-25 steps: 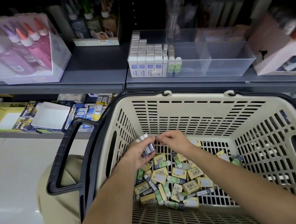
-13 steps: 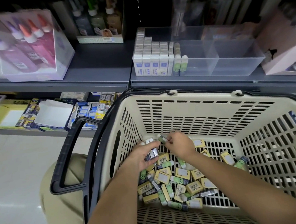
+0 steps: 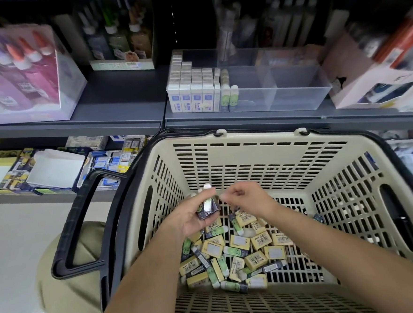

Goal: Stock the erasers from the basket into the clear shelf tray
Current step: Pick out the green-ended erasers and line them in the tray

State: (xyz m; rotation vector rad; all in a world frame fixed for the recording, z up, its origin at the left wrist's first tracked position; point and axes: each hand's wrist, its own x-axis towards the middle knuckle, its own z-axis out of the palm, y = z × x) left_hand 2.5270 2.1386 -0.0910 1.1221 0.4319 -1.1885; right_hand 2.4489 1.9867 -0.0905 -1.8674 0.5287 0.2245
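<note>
left hand (image 3: 192, 216): raised inside the beige slotted plastic basket (image 3: 249, 153), over its left part. fingers and thumb are curled round a small bundle of dark-sleeved erasers (image 3: 207, 205), held upright with pale ends uppermost.

right hand (image 3: 248, 198): just right of the bundle, fingers curled, thumb and forefinger tips drawn together beside the bundle's top. the tips are blurred, so it cannot be told whether they pinch an eraser or touch the bundle.

loose erasers (image 3: 234, 252), yellow-sleeved blocks and green-and-white sticks, lie heaped on the basket floor below both hands. the black basket handle (image 3: 82, 214) is folded out to the left.

clear plastic shelf tray (image 3: 298, 88): stands on the grey metal shelf (image 3: 123, 93), just beyond the basket's far rim. its left compartment holds upright rows of white-and-blue sleeved erasers (image 3: 191, 96), with two green-faced erasers (image 3: 230, 94) touching their right side.

a clear box of pink and purple bottles (image 3: 18, 71) stands at the far left of the shelf.
</note>
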